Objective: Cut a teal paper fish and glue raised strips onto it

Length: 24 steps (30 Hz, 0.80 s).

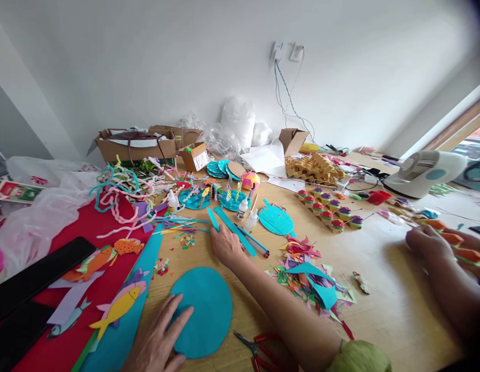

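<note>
A round blue paper disc lies flat on the table in front of me. My left hand rests on the disc's left edge, fingers spread. Farther forward, my right hand has its fingers closed on a short blue paper strip, whose tip points away from me. Beside that hand lies a longer blue strip, with pens along its right side. Red-handled pliers lie under my right forearm, partly hidden by it.
Paper scraps are heaped right of my forearm. White glue bottles stand ahead, near decorated blue discs. Paper fish and red sheets lie left. A painted egg carton sits right, near another person's hand and a fan.
</note>
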{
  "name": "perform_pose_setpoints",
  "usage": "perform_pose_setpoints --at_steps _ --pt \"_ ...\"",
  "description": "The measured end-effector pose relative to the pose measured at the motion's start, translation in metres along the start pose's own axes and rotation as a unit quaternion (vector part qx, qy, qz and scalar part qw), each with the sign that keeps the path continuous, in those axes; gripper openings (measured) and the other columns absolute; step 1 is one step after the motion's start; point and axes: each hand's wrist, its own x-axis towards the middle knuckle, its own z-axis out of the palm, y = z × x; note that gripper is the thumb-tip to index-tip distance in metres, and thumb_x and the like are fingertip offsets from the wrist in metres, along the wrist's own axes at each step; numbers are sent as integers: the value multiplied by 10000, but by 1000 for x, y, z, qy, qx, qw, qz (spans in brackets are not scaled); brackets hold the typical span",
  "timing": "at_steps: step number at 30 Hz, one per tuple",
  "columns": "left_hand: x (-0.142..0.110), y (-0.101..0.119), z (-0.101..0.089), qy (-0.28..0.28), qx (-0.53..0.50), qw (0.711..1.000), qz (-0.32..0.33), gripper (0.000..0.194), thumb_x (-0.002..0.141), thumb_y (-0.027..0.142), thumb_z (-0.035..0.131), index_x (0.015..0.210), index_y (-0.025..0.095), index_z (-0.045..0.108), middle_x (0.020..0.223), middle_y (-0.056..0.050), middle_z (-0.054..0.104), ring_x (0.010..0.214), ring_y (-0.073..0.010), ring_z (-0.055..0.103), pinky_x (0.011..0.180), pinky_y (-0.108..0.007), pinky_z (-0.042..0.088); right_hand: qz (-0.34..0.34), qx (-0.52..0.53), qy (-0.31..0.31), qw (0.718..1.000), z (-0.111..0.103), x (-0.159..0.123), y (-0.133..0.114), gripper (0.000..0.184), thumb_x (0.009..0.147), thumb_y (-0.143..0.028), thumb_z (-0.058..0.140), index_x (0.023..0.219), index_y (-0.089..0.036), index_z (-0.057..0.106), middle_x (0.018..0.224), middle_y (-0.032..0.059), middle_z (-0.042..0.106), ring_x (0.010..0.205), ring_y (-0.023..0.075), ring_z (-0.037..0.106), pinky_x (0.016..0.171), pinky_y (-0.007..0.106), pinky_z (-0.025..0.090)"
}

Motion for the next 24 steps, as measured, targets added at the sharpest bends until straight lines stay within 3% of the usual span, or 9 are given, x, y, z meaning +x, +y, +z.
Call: perform_pose_setpoints --at_steps 7,13,19,24 --pt "-2 -3 1 -2 4 1000 13 810 670 11 539 1381 356 364 1443 -48 426 1261 -250 455 969 -353 451 5 14 -3 1000 -1 6 -1 322 906 -141 370 1191 -240 482 1085 115 567 870 231 657 656 314 488" --pt "-3 -2 1 7 10 1000 7 800 677 18 547 1377 360 367 1440 -43 431 1255 -237 465 974 -333 448 27 19 -19 999 0 11 1 300 900 -99 359 1127 -184 536 1062 131 580 908 228 653 680 299 483" --pt "-2 5 4 50 3 998 -23 803 647 15 565 1344 379 403 1428 -19 450 1255 -258 466 986 -368 436 39 21 -37 998 -5 16 2 297 920 -107 341 1111 -172 559 1086 139 580 925 219 651 693 288 477" --pt "0 7 -1 29 9 999 -30 755 657 22 565 1323 354 439 1429 -33 449 1262 -259 457 983 -368 439 32 20 -41 998 -13 13 3 298 900 -85 361 1103 -168 564 1104 140 575 919 230 650 686 302 470"
